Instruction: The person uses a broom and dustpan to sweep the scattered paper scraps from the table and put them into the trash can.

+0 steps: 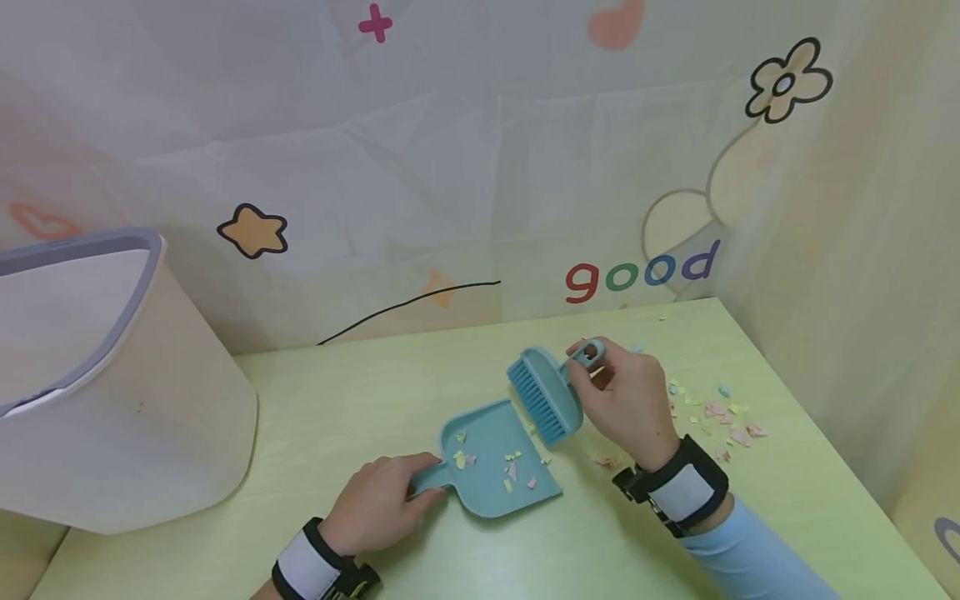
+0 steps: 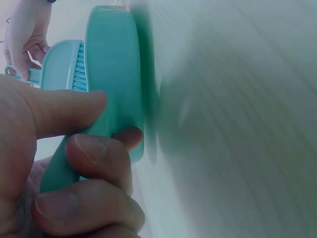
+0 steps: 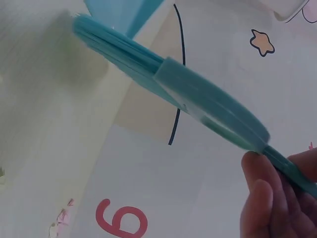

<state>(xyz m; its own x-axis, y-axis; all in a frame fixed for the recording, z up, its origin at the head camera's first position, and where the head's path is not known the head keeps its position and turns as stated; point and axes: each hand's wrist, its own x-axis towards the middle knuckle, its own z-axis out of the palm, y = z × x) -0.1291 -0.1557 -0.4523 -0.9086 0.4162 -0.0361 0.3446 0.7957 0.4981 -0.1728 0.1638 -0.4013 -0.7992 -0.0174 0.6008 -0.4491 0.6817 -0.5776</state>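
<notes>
Scraps [image 1: 512, 471], pink and yellow, dot the blue plastic dustpan [image 1: 483, 436] I see the left hand [image 1: 378, 504] grip; the right hand [image 1: 624, 402] pinches a bristled blue brush [image 1: 557, 390] beside the dustpan's open edge.

Head view evenly lit; left wrist view hazy, tabletop [image 2: 237, 129] softly shadowed; right wrist view dimmer

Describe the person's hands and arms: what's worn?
The left hand and right hand are both gloveless. Each has a black wrist strap with a pale rectangular panel and a dark fitting. A light-blue sleeve shows on the right side only.
</notes>
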